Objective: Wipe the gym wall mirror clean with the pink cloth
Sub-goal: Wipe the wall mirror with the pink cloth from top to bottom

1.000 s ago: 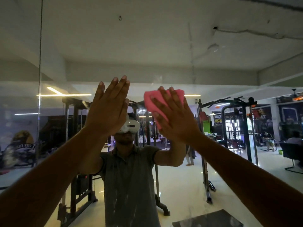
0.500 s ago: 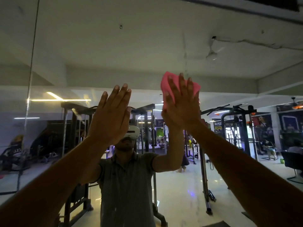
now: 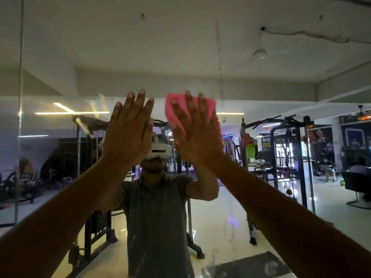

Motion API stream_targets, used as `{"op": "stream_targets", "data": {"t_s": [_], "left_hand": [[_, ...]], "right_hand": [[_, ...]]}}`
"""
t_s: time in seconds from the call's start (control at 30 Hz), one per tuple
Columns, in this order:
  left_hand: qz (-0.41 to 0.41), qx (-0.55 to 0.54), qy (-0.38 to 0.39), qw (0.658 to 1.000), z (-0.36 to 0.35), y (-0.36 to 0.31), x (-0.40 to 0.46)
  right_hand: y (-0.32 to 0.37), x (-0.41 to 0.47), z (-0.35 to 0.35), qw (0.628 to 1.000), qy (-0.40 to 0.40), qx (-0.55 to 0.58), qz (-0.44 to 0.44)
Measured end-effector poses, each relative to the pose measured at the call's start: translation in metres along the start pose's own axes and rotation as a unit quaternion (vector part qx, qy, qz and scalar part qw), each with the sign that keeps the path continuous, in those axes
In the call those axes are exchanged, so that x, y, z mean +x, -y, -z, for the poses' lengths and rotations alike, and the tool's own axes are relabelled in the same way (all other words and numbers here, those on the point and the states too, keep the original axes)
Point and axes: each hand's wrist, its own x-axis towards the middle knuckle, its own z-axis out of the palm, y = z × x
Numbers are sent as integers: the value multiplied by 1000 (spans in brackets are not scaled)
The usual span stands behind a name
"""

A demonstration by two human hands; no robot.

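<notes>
A wall mirror [image 3: 261, 93] fills the view in a dim gym, reflecting a white ceiling, strip lights [image 3: 72, 112], black weight racks [image 3: 289, 157] and a pale glossy floor [image 3: 224, 221]. Faint streaks run down the glass above and below the hands. A person in a grey polo and white headset [image 3: 159, 151] stands reflected at centre, both arms raised to the glass.

A vertical seam [image 3: 20, 109] marks the pane's left edge; bare glass stretches above the hands to the reflected ceiling and out to the right, over the racks. A dark mat [image 3: 247, 266] lies low at right.

The left hand [image 3: 128, 133] lies flat on the mirror, fingers straight and together, holding nothing. The right hand [image 3: 197, 133] presses the pink cloth [image 3: 180, 109] flat against the glass with spread, straight fingers; the cloth shows above and left of the fingers, just beside the left hand.

Half a second earlier the cloth sat higher on the glass, well above the left hand's fingertips; it is now level with them. The left hand holds the same place.
</notes>
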Motion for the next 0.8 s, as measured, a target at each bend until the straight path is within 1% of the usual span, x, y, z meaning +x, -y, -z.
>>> {"op": "stream_targets", "data": {"t_s": [0.07, 0.1, 0.13, 0.17, 0.23, 0.27, 0.3, 0.33, 0.4, 0.43, 0.47, 0.5, 0.53, 0.57, 0.63, 0.67, 0.7, 0.73, 0.8], "left_hand": [[-3, -5, 0, 1000, 3, 1, 0], [-5, -5, 2, 1000, 4, 1, 0], [-5, -4, 5, 1000, 5, 2, 0], [-3, -2, 6, 1000, 6, 1, 0], [-7, -2, 9, 1000, 6, -4, 0], [-16, -1, 11, 1000, 4, -8, -1], [-27, 2, 15, 1000, 1, -11, -1], [-35, 4, 18, 999, -3, -15, -3], [-34, 2, 20, 999, -8, -21, -6], [-29, -2, 20, 999, -10, -22, -7], [-26, -5, 19, 999, -10, -23, -9], [-26, -6, 18, 999, -11, -23, -9], [-26, -4, 17, 1000, -11, -23, -9], [-25, -1, 17, 1000, -10, -24, -10], [-17, -1, 18, 1000, -10, -27, -10], [-12, -7, 18, 1000, -9, -28, -10], [-8, -15, 16, 1000, -8, -28, -10], [-7, -23, 14, 1000, -5, -27, -11], [-14, -22, 10, 1000, 0, -20, -11]], "right_hand": [[-5, -39, 0, 992, 17, 22, 127], [-22, -48, 1, 985, 6, 33, 167], [-42, -48, 3, 984, -24, 22, 177], [-61, -39, 3, 986, -49, -12, 158], [-84, -12, 2, 995, -85, -24, 44], [-79, -3, 2, 997, -78, -11, -21], [-65, -1, 1, 997, -51, -3, -59], [-50, -8, -3, 998, -24, 2, -56], [-31, -45, -9, 999, 22, 18, 25], [-36, -65, -9, 997, 39, 37, 63], [-51, -79, -9, 994, 52, 56, 83], [-67, -82, -8, 994, 53, 54, 84], [-80, -77, -6, 996, 49, 41, 67], [-87, -66, -4, 998, 39, 36, 27], [-69, -42, 0, 995, 20, 46, -81], [-49, -36, 0, 993, 16, 46, -104], [-30, -40, -2, 995, 17, 43, -87], [-14, -52, -3, 998, 27, 48, -42], [-11, -83, -7, 995, 53, 75, 42]]}}
